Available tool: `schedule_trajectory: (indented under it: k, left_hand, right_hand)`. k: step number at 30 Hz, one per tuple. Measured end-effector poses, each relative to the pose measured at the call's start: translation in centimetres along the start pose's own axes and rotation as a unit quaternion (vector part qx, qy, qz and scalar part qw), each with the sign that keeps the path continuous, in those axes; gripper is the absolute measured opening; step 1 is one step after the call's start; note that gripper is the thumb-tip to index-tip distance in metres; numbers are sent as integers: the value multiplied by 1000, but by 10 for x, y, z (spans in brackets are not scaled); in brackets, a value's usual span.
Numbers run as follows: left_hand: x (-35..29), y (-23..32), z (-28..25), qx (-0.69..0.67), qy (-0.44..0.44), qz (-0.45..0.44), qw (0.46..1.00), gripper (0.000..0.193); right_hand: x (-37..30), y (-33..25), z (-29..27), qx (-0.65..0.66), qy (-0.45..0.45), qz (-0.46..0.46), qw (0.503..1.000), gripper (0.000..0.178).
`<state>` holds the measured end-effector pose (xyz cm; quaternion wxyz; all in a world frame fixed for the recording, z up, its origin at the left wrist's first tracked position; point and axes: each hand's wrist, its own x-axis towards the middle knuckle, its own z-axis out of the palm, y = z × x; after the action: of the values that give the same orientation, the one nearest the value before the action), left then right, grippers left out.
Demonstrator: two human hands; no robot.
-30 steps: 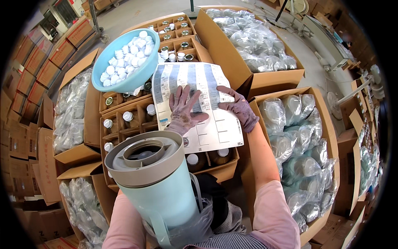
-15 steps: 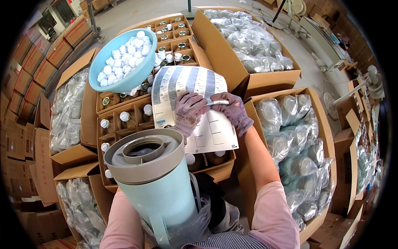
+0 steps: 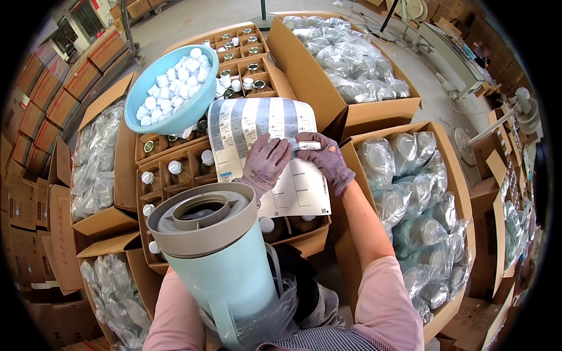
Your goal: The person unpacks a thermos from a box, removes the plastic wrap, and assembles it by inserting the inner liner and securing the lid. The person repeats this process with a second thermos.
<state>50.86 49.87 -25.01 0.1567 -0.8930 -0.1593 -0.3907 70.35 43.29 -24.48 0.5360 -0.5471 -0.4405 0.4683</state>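
Note:
A printed sheet of labels [image 3: 293, 190], striped blue and white at its far part, lies across a divided carton. My left hand [image 3: 266, 162], in a grey-purple glove, rests on the sheet with fingers stretched out and lying flat. Beside it, my right hand [image 3: 329, 162], gloved alike with a worn spot at a finger, is closed on a small white label [image 3: 308, 145] at its fingertips. White-capped bottles [image 3: 175, 167] stand in the carton [image 3: 319, 238] under the sheet, partly covered by it.
A light blue basin [image 3: 132, 96] of white caps sits on the cartons at far left. Close in front of me stands a tall light blue jug-like container [image 3: 225, 266] with a grey-brown rim. Boxes of plastic-wrapped containers [image 3: 421, 234] flank both sides.
My left hand's fingers have straightened and drawn slightly apart from my right hand. The right hand now holds the label a little farther from the left fingers.

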Motion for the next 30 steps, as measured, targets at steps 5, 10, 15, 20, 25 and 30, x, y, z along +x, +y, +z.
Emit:
schedule_trajectory:
  k: [5, 10, 15, 20, 25, 30]
  left_hand:
    - [-4, 1, 9, -52, 48, -23, 997, 31]
    - [-4, 8, 10, -106, 77, -57, 990, 36]
    - [-1, 19, 1, -151, 91, -84, 981, 33]
    - [-3, 3, -40, -271, 160, -290, 904, 20]
    - [-38, -66, -118, -421, 249, -541, 684, 8]
    - [-44, -63, -244, -427, 282, -533, 674, 14]
  right_hand:
    - [-6, -21, 4, 37, -26, 53, 998, 46]
    - [-8, -19, 0, 40, -50, 52, 997, 54]
    - [0, 0, -20, 55, -116, -2, 992, 55]
    - [-7, -4, -34, -78, -19, 6, 997, 63]
    - [-72, -133, 54, 42, 46, -82, 995, 42]
    - [-100, -197, 118, -227, -292, -305, 878, 41]
